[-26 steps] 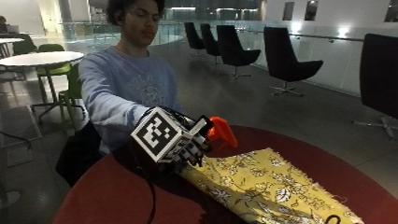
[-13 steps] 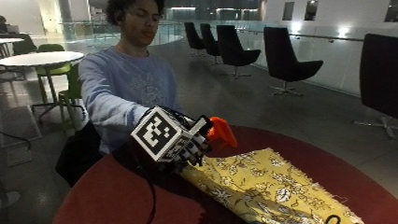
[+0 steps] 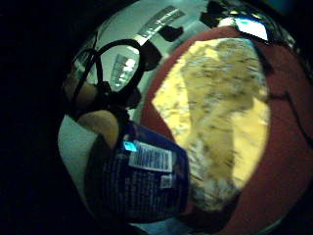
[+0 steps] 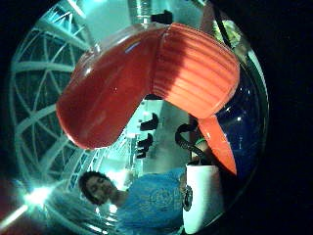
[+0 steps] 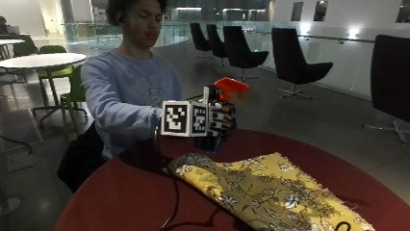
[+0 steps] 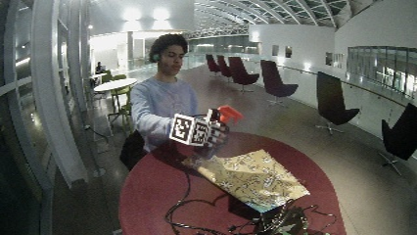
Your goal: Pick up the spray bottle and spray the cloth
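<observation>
My gloved right hand (image 5: 221, 122) grips a spray bottle above the red table's near side. The bottle's orange spray head (image 5: 230, 86) sticks up over the hand, and its dark blue body (image 5: 210, 143) hangs below the fingers. A yellow floral cloth (image 5: 269, 190) lies spread on the table (image 5: 121, 202), just beyond and below the bottle. In the little finger side palm view the blue labelled bottle body (image 3: 142, 176) sits close to the palm with the cloth (image 3: 220, 117) past it. The thumb side palm view is filled by the orange spray head (image 4: 146, 83).
Black cables (image 6: 196, 215) trail over the table's front part, near a dark device (image 6: 283, 223) at its edge. Dark lounge chairs (image 5: 291, 62) stand behind, and a white round table (image 5: 38, 60) with green chairs is off to the side.
The hand has lifted the bottle higher over the table; the orange head now stands well above the cloth.
</observation>
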